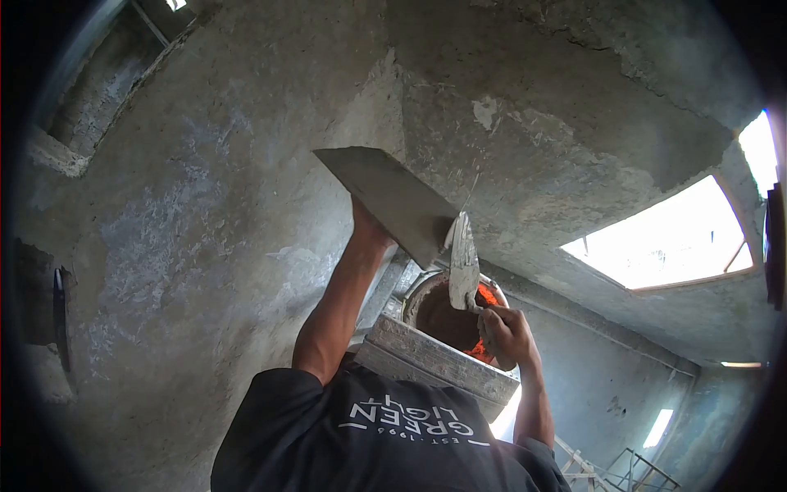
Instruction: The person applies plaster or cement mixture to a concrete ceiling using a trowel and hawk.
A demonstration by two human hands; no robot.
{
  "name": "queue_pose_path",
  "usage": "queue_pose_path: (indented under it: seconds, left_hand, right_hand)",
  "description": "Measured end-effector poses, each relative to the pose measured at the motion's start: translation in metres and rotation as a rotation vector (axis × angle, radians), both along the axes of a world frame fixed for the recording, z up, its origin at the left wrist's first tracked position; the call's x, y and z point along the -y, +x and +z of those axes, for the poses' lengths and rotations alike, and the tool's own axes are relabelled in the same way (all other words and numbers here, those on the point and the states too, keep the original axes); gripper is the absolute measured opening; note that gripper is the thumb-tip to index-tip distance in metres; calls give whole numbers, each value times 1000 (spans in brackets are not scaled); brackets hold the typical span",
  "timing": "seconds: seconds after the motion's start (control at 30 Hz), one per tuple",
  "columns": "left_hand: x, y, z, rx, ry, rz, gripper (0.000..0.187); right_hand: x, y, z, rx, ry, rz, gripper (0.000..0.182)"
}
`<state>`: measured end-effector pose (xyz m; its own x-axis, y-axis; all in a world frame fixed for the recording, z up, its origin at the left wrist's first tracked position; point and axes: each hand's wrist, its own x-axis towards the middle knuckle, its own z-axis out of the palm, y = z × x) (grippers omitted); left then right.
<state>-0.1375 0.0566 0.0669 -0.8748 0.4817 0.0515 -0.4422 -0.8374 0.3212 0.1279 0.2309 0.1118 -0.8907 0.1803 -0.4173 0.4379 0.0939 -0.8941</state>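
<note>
My left hand (371, 223) is raised and mostly hidden behind a flat grey plastering hawk (392, 197), which it holds up from below, tilted. In my right hand (508, 332) is a small trowel (464, 266), gripped by its handle, its blade pointing up and coated with pale mortar. The blade's tip overlaps the lower right corner of the hawk. Just behind the trowel stands a round bucket (416, 305) with orange showing on its inner side and dark grey material inside.
Weathered wooden boards (434, 357) lie in front of the bucket, close to my chest. A rough, patchy plastered wall (188, 213) rises on the left and meets another wall (525, 164) at a corner. A bright window opening (672, 238) is at right, with metal frames (635, 467) below.
</note>
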Motion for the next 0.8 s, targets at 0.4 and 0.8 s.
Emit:
queue_pose_path:
  seconds: [0.4,0.8]
  left_hand:
    - [22,-40,-4,-119,-100,108,32]
    - [6,-11,-14,23,92,-1,33]
  right_hand:
    - [-13,18,2,-2,230,-190,36]
    - [49,-26,14,-347,324,-112,31]
